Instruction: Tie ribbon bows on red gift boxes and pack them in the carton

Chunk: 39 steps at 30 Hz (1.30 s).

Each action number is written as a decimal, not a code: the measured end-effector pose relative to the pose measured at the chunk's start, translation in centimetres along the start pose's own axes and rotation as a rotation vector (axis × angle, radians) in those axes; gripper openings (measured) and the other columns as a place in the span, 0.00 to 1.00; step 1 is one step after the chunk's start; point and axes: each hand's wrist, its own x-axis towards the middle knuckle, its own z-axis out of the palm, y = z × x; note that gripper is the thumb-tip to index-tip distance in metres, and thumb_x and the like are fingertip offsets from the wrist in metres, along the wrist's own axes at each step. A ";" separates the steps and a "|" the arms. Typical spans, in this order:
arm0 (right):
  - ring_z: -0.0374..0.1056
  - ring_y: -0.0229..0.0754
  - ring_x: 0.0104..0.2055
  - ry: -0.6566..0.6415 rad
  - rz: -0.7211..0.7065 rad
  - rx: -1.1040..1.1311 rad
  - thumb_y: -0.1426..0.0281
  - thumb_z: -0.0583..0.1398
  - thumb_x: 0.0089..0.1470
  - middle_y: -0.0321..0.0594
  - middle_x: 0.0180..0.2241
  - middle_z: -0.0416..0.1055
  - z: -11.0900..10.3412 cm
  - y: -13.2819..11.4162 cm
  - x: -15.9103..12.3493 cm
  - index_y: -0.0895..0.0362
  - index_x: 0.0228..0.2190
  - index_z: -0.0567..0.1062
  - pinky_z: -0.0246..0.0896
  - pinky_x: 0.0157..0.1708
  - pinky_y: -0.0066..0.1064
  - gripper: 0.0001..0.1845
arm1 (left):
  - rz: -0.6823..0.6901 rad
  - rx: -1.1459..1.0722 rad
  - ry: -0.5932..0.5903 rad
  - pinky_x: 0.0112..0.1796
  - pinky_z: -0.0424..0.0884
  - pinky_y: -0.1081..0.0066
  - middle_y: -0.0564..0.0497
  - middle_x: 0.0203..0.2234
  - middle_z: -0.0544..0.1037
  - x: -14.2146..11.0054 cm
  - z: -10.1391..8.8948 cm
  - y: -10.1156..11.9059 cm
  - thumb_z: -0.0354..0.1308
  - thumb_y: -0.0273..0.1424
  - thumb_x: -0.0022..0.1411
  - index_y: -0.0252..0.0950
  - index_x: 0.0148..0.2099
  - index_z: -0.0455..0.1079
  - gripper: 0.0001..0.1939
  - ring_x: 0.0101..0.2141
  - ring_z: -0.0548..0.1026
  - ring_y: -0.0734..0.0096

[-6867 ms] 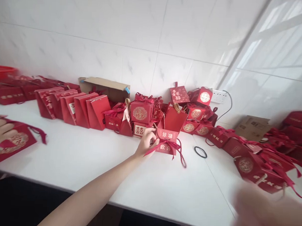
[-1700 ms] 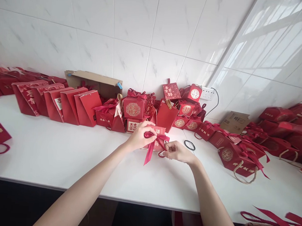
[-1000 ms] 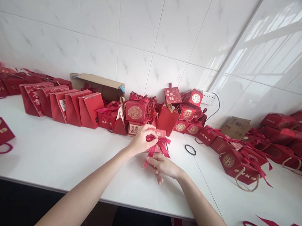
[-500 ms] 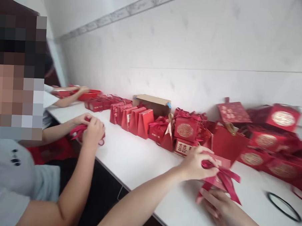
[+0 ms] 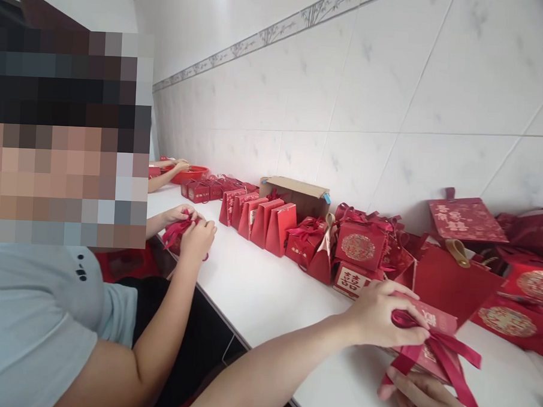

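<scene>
A red gift box with printed lettering lies on the white table under my hands. A dark red ribbon is tied across its top, with tails hanging over the side. My left hand rests over the box, its thumb and fingers pinching the ribbon's loop beside the knot. Lower down, at the near side of the box, my right hand has its fingers closed on a strand of the same ribbon. The lower edge of the picture cuts off part of that hand.
Red boxes are stacked along the wall, with more at right. Upright red bags and an open cardboard carton stand further left. A co-worker's hands handle a ribboned box; another person reaches into a red basin.
The view has swung left, so everything sits further right in the picture. Both my hands keep their hold on the ribbon, with little visible change in its shape.
</scene>
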 end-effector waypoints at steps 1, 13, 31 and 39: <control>0.61 0.34 0.11 -0.016 -0.033 0.002 0.37 0.51 0.43 0.31 0.15 0.53 0.0 -0.3 -0.3 0.53 0.24 0.73 0.51 0.13 0.27 0.32 | 0.014 0.003 -0.007 0.58 0.57 0.63 0.50 0.39 0.75 0.0 -0.1 0.0 0.65 0.30 0.47 0.40 0.25 0.72 0.04 0.48 0.71 0.65; 0.60 0.29 0.13 -0.008 -0.210 0.025 0.51 0.56 0.53 0.30 0.17 0.63 -0.3 -3.0 -1.6 0.61 0.30 0.78 0.58 0.14 0.22 0.25 | 0.052 0.084 -0.064 0.56 0.60 0.55 0.47 0.44 0.70 0.7 -1.2 0.0 0.57 0.30 0.54 0.39 0.30 0.72 0.03 0.50 0.68 0.60; 0.59 0.33 0.13 0.726 -0.499 0.190 0.46 0.59 0.45 0.29 0.14 0.63 -4.4 -2.3 -2.2 0.55 0.22 0.60 0.55 0.11 0.23 0.26 | 0.209 0.112 0.002 0.54 0.62 0.55 0.43 0.48 0.65 0.0 -1.0 -0.7 0.49 0.27 0.56 0.38 0.37 0.61 0.05 0.54 0.63 0.59; 0.64 0.34 0.17 0.635 -0.565 0.175 0.47 0.58 0.48 0.31 0.17 0.64 -4.7 -2.1 -2.7 0.56 0.22 0.63 0.60 0.12 0.23 0.25 | 0.150 0.153 0.079 0.52 0.63 0.59 0.45 0.47 0.66 0.1 -0.7 -0.6 0.49 0.29 0.60 0.38 0.31 0.59 0.05 0.52 0.65 0.62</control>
